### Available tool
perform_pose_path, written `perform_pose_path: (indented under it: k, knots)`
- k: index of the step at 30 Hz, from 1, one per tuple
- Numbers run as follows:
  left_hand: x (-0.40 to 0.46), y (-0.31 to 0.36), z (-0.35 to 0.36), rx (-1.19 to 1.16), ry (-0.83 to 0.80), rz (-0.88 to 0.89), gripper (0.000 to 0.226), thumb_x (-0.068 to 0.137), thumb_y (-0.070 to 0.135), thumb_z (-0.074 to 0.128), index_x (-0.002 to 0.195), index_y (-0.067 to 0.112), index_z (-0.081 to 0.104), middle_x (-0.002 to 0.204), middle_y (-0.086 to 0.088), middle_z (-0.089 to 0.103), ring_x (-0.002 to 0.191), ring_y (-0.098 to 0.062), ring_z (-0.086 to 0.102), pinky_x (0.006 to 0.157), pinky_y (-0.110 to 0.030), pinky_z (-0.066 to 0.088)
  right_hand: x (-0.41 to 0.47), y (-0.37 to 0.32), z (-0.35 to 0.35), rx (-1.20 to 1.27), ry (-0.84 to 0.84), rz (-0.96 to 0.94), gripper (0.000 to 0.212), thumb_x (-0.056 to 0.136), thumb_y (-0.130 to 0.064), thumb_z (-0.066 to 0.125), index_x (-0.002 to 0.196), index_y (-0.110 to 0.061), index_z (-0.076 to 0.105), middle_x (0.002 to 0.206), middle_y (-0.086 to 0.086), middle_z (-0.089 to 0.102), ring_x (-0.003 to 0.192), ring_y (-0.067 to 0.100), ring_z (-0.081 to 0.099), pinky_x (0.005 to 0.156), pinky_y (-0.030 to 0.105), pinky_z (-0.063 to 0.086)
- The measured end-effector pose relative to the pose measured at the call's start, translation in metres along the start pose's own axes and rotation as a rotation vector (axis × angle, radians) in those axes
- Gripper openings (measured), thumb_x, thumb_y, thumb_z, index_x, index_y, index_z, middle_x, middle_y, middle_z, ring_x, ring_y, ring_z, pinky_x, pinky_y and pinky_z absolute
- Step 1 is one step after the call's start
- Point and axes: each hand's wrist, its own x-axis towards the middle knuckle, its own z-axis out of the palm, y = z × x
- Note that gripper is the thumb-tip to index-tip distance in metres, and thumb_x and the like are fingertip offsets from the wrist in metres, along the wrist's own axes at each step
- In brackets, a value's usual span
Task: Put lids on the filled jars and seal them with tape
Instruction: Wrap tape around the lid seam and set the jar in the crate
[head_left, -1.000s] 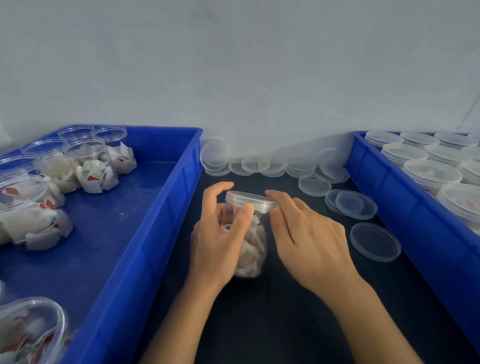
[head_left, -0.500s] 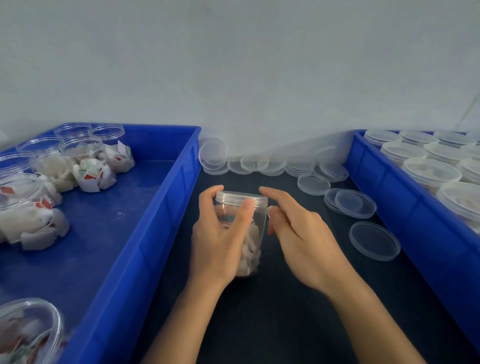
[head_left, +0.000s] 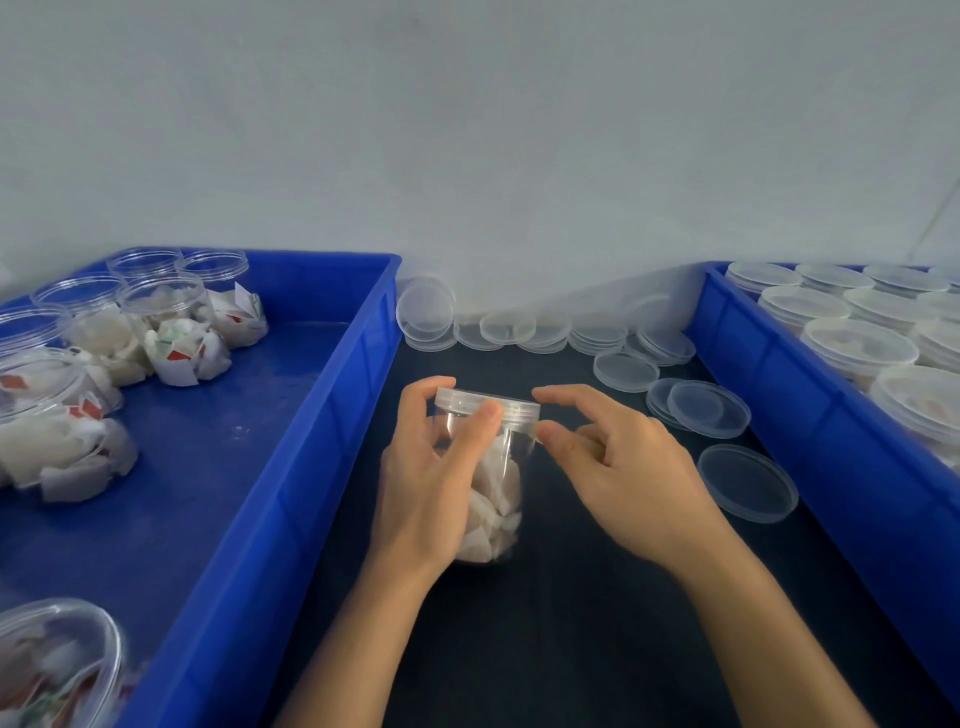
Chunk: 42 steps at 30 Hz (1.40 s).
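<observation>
Jar (head_left: 493, 483): clear plastic, upright on the dark mat between the two blue crates, holding white folded packets in its lower part.
Lid (head_left: 487, 404): clear, seated on the jar's mouth, level as far as can be told.
Left hand (head_left: 431, 483): wrapped round the jar's near and left side, thumb laid across the front up to the lid's rim, forefinger hooked over the far edge of the lid.
Right hand (head_left: 618, 467): just right of the lid, forefinger reaching toward the lid's right edge, thumb tip beside the jar's shoulder, other fingers curled in loosely; contact with the lid cannot be told, nothing seen pinched.
Mat (head_left: 571, 623): dark, running from the near edge back to the wall.
Loose lids (head_left: 747, 483): clear discs lying flat on the mat to the right of the jar, more stacked and overlapping in a row along the wall, one leaning upright against the wall.
Left crate (head_left: 291, 493): blue, holding open jars of white packets with red marks, grouped at its far-left corner and near-left corner.
Right crate (head_left: 810, 415): blue, packed with lidded jars standing close together.
Wall (head_left: 467, 130): plain pale grey behind everything.
</observation>
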Motion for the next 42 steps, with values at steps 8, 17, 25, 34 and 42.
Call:
perform_pose_path:
  k: [8,17,25,34,42]
  knots:
    - [-0.002,0.001,-0.005,-0.041,-0.07,0.054,0.049,0.088,0.068,0.063,0.125,0.036,0.061,0.105,0.007,0.076,0.097,-0.012,0.074,0.084,-0.028,0.058,0.0,0.001,-0.003,0.042,-0.012,0.007,0.023,0.101,-0.054,0.056,0.124,-0.058,0.058,0.055,-0.013,0.055,0.06,0.006,0.054,0.065,0.029,0.039]
    - [0.001,-0.002,-0.013,-0.098,-0.244,0.015,0.043,0.103,0.052,0.049,0.133,0.023,0.06,0.114,-0.005,0.072,0.107,-0.025,0.073,0.091,-0.036,0.061,-0.002,0.001,-0.014,0.139,-0.156,0.03,0.027,0.098,-0.058,0.057,0.125,-0.06,0.059,0.055,-0.007,0.046,0.052,0.007,0.044,0.061,0.028,0.037]
    - [0.0,0.004,-0.011,0.248,0.113,0.142,0.049,0.088,0.075,0.053,0.121,0.04,0.06,0.104,0.029,0.067,0.096,0.004,0.068,0.074,-0.012,0.052,-0.005,-0.002,-0.013,0.093,-0.111,0.055,0.024,0.098,-0.062,0.056,0.118,-0.05,0.063,0.056,-0.01,0.056,0.056,0.005,0.051,0.062,0.027,0.035]
    - [-0.015,0.013,0.002,0.501,0.062,0.199,0.051,0.082,0.085,0.053,0.12,0.056,0.039,0.106,0.032,0.063,0.097,0.013,0.063,0.074,-0.025,0.055,-0.009,-0.018,0.001,-0.119,-0.009,0.033,0.041,0.094,-0.07,0.04,0.126,-0.05,0.057,0.064,-0.017,0.063,0.07,0.009,0.062,0.072,0.035,0.053]
    - [-0.007,0.011,-0.003,0.499,0.096,0.164,0.044,0.084,0.087,0.045,0.118,0.063,0.031,0.104,0.039,0.053,0.092,0.019,0.059,0.07,-0.022,0.047,-0.005,-0.011,-0.001,0.032,-0.145,0.0,0.034,0.108,-0.046,0.042,0.14,-0.06,0.044,0.074,-0.013,0.063,0.068,0.007,0.058,0.064,0.026,0.041]
